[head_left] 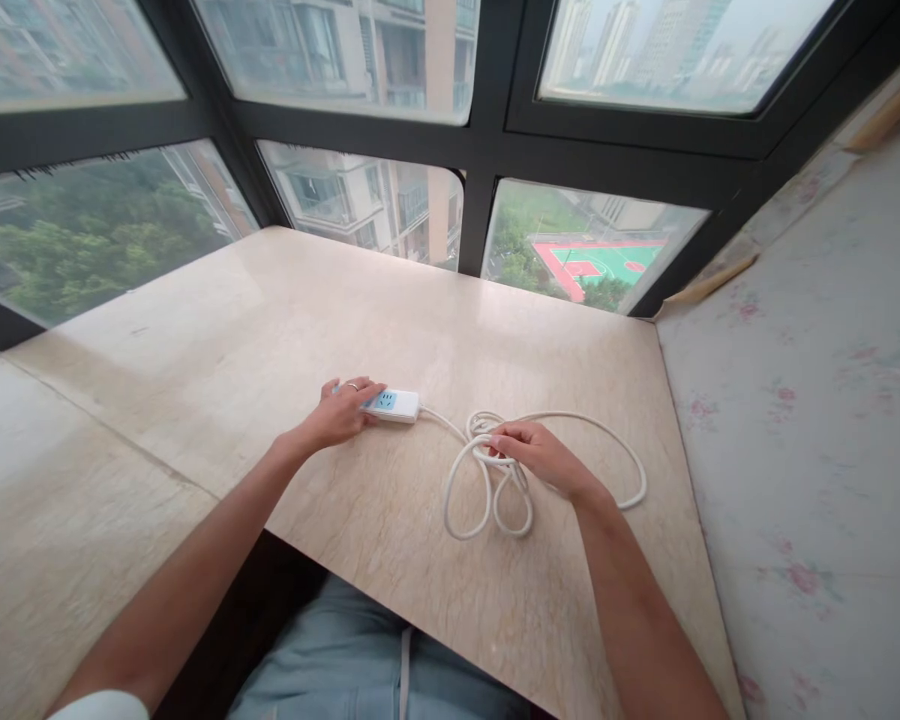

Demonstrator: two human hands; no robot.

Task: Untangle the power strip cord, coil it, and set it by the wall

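Observation:
A white power strip with light blue socket panels lies on the marble-look ledge. Over its left end rests my left hand, fingers wrapped on it, a ring on one finger. From the strip's right end runs a white cord, heaped in loose, tangled loops with one wide loop reaching right. My right hand pinches the cord at the middle of the tangle. The far end of the cord is hidden or cannot be made out.
Dark-framed windows border the ledge at the back and left. On the right stands a wall with floral wallpaper, its edge peeling near the window. A seam crosses the ledge at left. My lap is below the front edge.

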